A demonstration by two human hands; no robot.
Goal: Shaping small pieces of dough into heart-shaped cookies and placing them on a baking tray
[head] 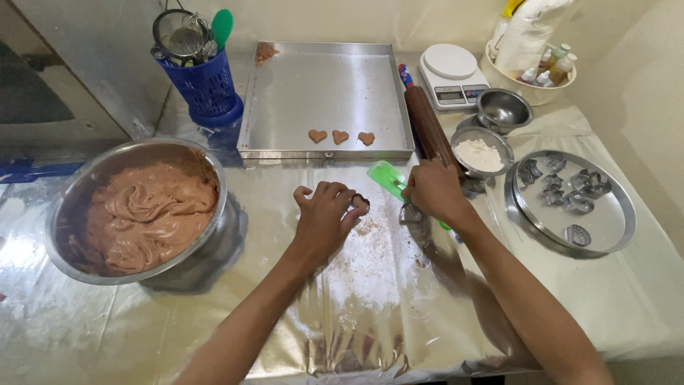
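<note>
My left hand [324, 217] rests on the foil-covered table, its fingers closed around a small metal cookie cutter [360, 202] filled with brown dough. My right hand [434, 189] grips a green spatula [388, 178] whose blade points up and left, toward the cutter. Flour is dusted on the foil below both hands. Just beyond them lies a square metal baking tray [285, 107] with three brown heart-shaped cookies [340, 136] near its front edge.
A large steel bowl [64, 207] of brown dough sits at left. A blue utensil holder [206, 89] stands behind it. At right are a wooden rolling pin [427, 121], a flour bowl [482, 153], a kitchen scale [452, 75] and a round tray of cutters [573, 199].
</note>
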